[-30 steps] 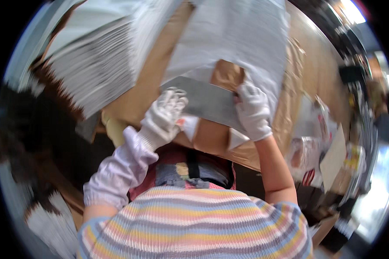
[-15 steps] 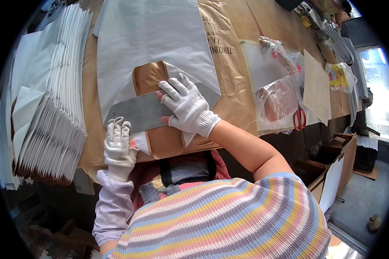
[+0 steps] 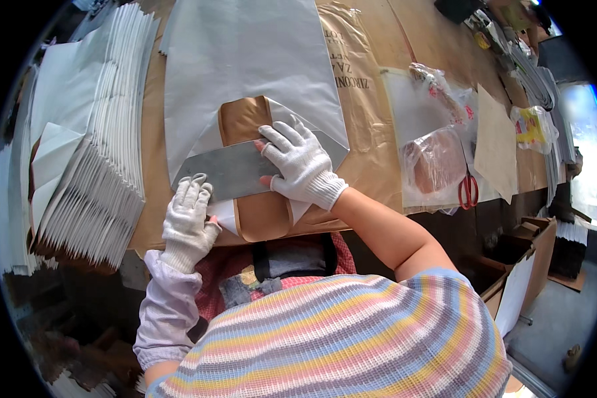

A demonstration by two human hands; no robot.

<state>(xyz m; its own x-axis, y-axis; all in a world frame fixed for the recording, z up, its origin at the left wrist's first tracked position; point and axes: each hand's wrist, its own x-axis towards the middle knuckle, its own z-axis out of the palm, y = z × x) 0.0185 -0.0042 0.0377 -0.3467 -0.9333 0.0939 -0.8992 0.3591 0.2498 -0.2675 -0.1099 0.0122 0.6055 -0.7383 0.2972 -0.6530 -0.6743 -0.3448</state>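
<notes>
A white paper sack (image 3: 251, 60) lies flat before me, its near end folded open to show the brown inner layer (image 3: 244, 121). Across that opened end rests a flat grey metal plate (image 3: 227, 171). My right hand (image 3: 303, 160), in a white knit glove with bare thumb and finger tips, presses on the plate with its fingers spread. At the plate's left end, my left hand (image 3: 190, 217), gloved likewise, has its fingers stretched out over the corner. Neither palm is closed around anything.
To the left stands a thick stack of folded white sacks (image 3: 93, 166). A brown paper sheet (image 3: 358, 119) covers the table. Rightward lie clear plastic bags (image 3: 431, 162), red-handled scissors (image 3: 468, 191) and a beige card (image 3: 496, 142). Cardboard boxes (image 3: 540, 255) stand below the table edge.
The whole view has shifted slightly, so the table appears further right. Against the plate, my right hand keeps its place and my left hand has slid back a little.
</notes>
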